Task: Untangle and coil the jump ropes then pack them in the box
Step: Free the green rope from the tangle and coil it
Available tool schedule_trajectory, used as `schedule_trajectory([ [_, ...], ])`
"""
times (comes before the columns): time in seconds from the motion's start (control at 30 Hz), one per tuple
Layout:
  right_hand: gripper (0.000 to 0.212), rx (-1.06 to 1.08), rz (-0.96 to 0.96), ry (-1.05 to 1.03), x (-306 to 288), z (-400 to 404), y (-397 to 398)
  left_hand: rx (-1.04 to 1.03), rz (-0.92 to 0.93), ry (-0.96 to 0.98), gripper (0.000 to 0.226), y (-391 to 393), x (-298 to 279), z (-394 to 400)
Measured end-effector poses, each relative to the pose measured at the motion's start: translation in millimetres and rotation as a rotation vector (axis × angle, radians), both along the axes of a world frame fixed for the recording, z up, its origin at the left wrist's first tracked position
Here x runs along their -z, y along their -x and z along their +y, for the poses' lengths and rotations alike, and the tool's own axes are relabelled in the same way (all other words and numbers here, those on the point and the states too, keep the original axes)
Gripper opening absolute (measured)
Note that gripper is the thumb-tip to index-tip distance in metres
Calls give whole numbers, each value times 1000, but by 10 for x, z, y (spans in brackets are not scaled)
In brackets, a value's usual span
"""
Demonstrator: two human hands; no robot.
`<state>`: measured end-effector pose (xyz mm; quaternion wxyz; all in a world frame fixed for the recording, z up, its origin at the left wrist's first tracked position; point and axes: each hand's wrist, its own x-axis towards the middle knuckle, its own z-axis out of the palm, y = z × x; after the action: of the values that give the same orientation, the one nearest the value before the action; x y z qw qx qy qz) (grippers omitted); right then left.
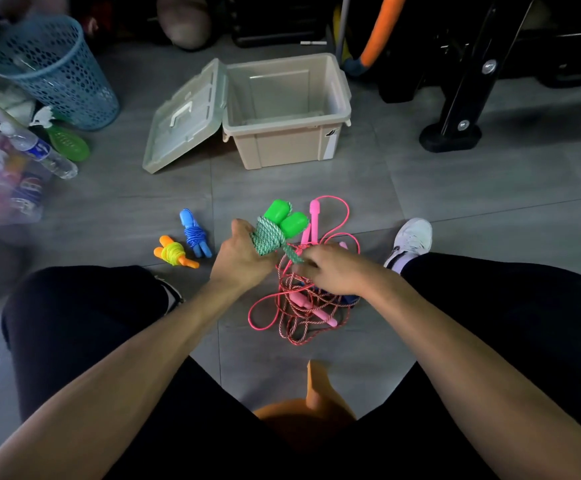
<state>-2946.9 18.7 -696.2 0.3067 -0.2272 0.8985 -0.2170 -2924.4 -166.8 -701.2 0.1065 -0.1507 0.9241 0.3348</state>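
My left hand grips a green jump rope, its cord wound into a coil below two bright green handles. My right hand pinches the loose end of that green cord next to the coil. Under my hands a tangle of pink ropes with pink handles lies on the floor. A coiled blue rope and a coiled yellow rope with orange handles lie to the left. The beige box stands open beyond, with nothing visible inside, its lid flipped to the left.
A blue mesh basket and a water bottle sit at the far left over a clear bin of items. A black equipment leg stands at the right. My white shoe rests right of the tangle. An orange stool edge shows between my knees.
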Motion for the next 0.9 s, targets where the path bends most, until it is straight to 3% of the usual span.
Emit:
schedule_trajectory([
  [0.17, 24, -178, 95, -87, -356, -162, -101, 146, -176, 432, 35, -10, 61, 36],
  [0.37, 21, -122, 153, -22, -524, -21, 138, 648, 48, 813, 28, -46, 106, 144],
  [0.47, 25, -104, 131, -10, -544, 106, 302, 875, 178, 721, 42, -116, 132, 147],
  [0.6, 25, -25, 22, 48, -515, 329, 453, 1098, 500, 498, 54, -114, 6, 41],
  [0.7, 26, 66, -41, 118, -431, 348, 485, 1198, 597, 482, 59, -96, -67, 37],
  [0.77, 25, 73, -45, 158, -344, 337, 493, 1201, 630, 479, 56, -88, -58, 21],
  [0.83, 20, 98, -45, 205, -259, 368, 498, 1091, 608, 349, 46, -74, -7, -42],
  [0.9, 38, 179, -49, 254, -169, 437, 499, 872, 521, 143, 43, -72, 15, -116],
])
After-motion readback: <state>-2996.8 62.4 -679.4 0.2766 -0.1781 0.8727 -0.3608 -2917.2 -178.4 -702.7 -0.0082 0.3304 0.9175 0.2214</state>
